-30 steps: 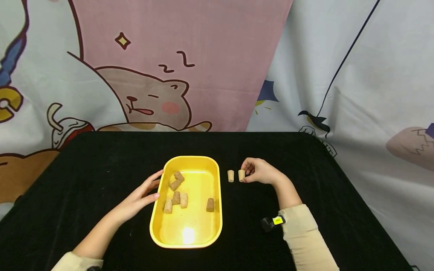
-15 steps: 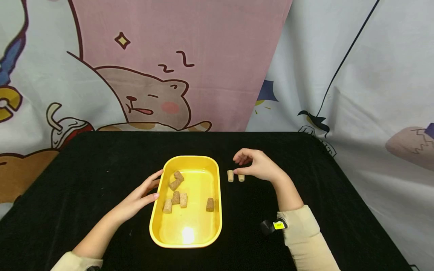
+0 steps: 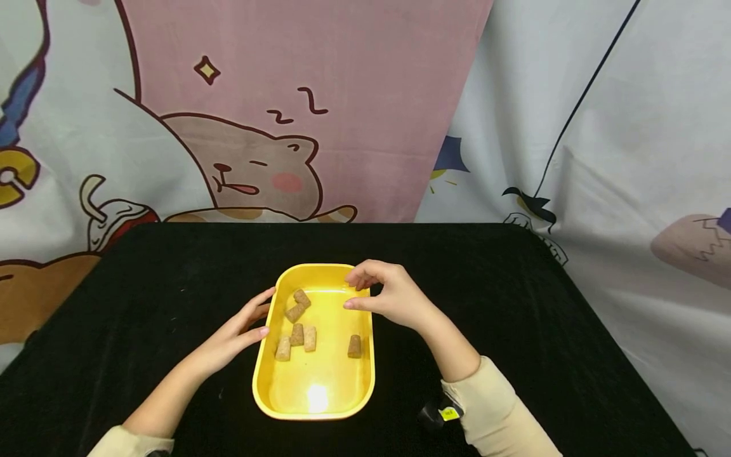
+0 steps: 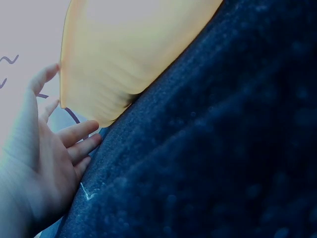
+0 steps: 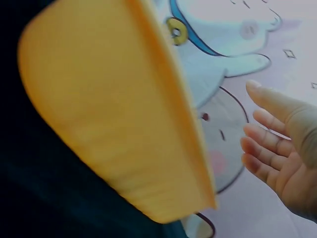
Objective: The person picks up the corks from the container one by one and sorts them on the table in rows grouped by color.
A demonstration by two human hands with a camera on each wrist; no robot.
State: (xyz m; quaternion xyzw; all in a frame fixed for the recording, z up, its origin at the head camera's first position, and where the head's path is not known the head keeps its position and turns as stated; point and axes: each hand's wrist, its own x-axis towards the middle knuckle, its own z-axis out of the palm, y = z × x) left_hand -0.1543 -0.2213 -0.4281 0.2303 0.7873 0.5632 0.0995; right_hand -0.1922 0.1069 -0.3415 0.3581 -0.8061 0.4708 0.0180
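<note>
Right hand shifts from the tabletop corks to the yellow tray's far right corner

Since the earlier frame, the right hand moves left, from the 2 corks on the table to above the tray's far right rim; the left hand and the tray keep their places.

At left, the left hand steadies the tray, its fingers spread and fairly straight, fingertips at the left rim. Inside the tray lie 6 corks. Along its left side, 1 pale cork, 1 darker cork and 1 light cork sit close together; farther back, a near brown cork and a far brown cork touch or nearly touch. By the right wall, 1 dark cork stands apart.

The right hand's fingers are parted from its thumb, with nothing visible between them; in the right wrist view they are loosely bent and slightly fanned, clear of the tray.

The right hand covers the spot on the black cloth where the 2 outside corks stood, so I cannot tell whether they are there. If they are, the work looks early: 2 corks are out and 6 are left in the tray.
</note>
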